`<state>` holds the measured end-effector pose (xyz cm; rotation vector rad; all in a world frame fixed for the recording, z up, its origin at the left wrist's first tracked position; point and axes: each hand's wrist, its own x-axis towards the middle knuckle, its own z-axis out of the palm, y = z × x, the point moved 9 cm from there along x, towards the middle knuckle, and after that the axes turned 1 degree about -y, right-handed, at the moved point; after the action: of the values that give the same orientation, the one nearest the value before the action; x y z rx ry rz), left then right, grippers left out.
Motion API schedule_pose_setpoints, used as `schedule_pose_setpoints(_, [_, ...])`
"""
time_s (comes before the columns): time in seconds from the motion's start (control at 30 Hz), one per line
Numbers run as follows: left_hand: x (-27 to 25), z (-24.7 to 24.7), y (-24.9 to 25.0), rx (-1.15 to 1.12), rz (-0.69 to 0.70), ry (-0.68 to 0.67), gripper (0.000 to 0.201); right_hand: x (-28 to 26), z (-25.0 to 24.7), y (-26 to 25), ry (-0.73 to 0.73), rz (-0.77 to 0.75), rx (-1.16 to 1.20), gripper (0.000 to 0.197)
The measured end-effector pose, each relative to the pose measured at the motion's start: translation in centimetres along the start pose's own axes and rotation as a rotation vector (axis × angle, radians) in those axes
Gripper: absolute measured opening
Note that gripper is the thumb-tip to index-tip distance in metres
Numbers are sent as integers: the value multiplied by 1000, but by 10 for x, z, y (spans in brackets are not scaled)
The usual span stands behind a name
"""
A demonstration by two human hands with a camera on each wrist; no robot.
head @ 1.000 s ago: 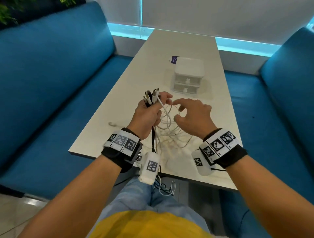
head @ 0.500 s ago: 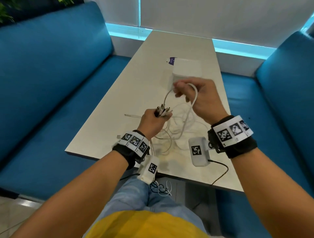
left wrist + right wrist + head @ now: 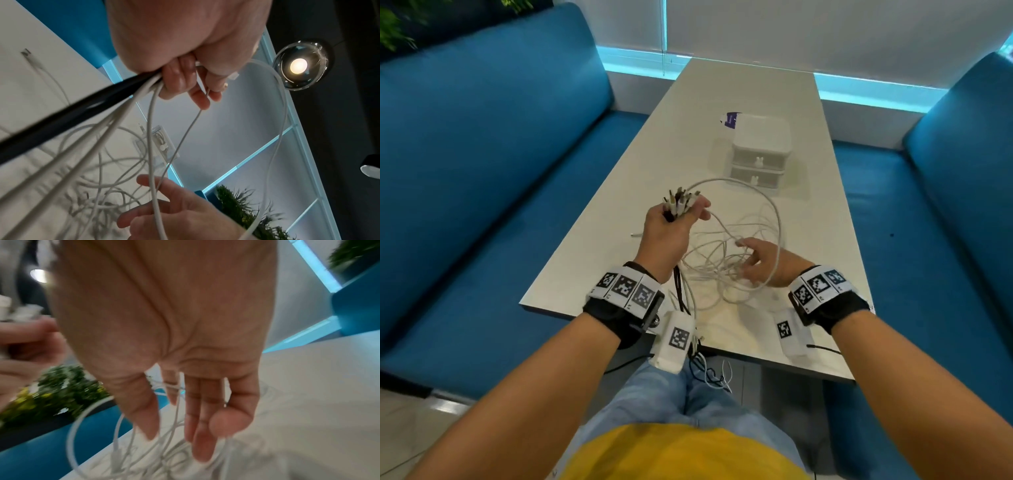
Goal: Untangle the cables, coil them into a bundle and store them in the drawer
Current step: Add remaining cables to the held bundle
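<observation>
Cables (image 3: 726, 253): a loose tangle of white leads with a few black ones, lying on the near part of the desk (image 3: 722, 102) between the two hands. Plug ends gathered into one upright bunch, raised above the desk. One large white loop arcs from the bunch toward the far side and comes down over the right wrist. Several strands hang over the near desk edge.

Left hand (image 3: 669, 233): raised over the near-left part of the desk, fingers (image 3: 179, 78) curled round the bunch of plug ends; black and white leads run out below the fist.

Right hand (image 3: 767, 263): low, just above the tangle, to the right of the left hand. Fingers (image 3: 202, 418) extended and slightly spread, reaching in among the white strands, which pass between and over them; no closed grip is visible.

Drawer unit (image 3: 760, 150): small, white, two stacked drawers, both closed, each with a small white knob. Stands on the desk beyond the tangle, at the middle-right, apart from the cables.

Purple-and-white item (image 3: 730, 120): flat on the desk just behind the unit's far-left corner; nature cannot be told.

Surroundings: blue sofas (image 3: 482, 154) along both long sides of the desk.
</observation>
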<state>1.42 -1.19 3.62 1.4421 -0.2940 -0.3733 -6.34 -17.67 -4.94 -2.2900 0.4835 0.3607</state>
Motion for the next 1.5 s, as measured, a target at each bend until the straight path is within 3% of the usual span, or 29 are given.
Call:
schedule_pose_setpoints(0.1, [-1, -19, 12, -140, 92, 96, 17, 9, -25, 14, 121, 73, 142, 55])
schedule_pose_setpoints(0.17, [-1, -22, 16, -202, 114, 85, 19, 7, -38, 14, 196, 65, 212, 54])
schedule_pose_setpoints(0.23, [-2, -14, 19, -194, 138, 20, 18, 1, -47, -4, 247, -54, 192, 41])
schedule_pose_setpoints(0.33, [-9, 8, 28, -178, 191, -110, 15, -13, -52, -37, 279, -248, 207, 6])
schedule_pose_setpoints(0.4, [-13, 21, 32, -180, 200, -194, 25, -22, -63, -47, 343, -300, 257, 19])
schedule_pose_setpoints(0.5, [-7, 31, 16, -105, 144, -215, 46, -41, -82, -64, 391, -408, 338, 21])
schedule_pose_setpoints(0.6, [2, 45, -8, -4, -20, -240, 32, -61, -88, -91, 306, -551, 392, 20])
schedule_pose_setpoints(0.7, [3, 70, -22, 160, -67, -371, 9, -77, -93, -110, 236, -625, 420, 17])
schedule_pose_setpoints(0.77, [-3, 90, -27, 249, -51, -501, 12, -86, -106, -116, 249, -646, 437, 16])
schedule_pose_setpoints(0.83, [-6, 100, -30, 251, -21, -526, 22, -96, -120, -118, 258, -672, 436, 16])
schedule_pose_setpoints(1.0, [9, 78, -34, 20, -54, -184, 27, -111, -118, -106, 152, -614, 434, 34])
schedule_pose_setpoints(1.07, [15, 76, -34, -19, -45, -138, 35, -114, -109, -99, 106, -560, 453, 44])
schedule_pose_setpoints(1.17, [16, 80, -30, -35, -50, -127, 47, -120, -102, -89, 87, -526, 502, 40])
schedule_pose_setpoints(1.23, [16, 76, -32, -130, -116, -89, 41, -126, -101, -77, 121, -497, 533, 41])
schedule_pose_setpoints(1.37, [11, 82, -24, -301, -161, -215, 23, -142, -83, -36, 113, -380, 542, 38])
schedule_pose_setpoints(1.43, [4, 92, -15, -218, -121, -320, 14, -152, -68, -11, 94, -293, 505, 29])
schedule_pose_setpoints(1.5, [-7, 104, -7, -77, -70, -404, 18, -162, -57, 14, 101, -204, 466, 23])
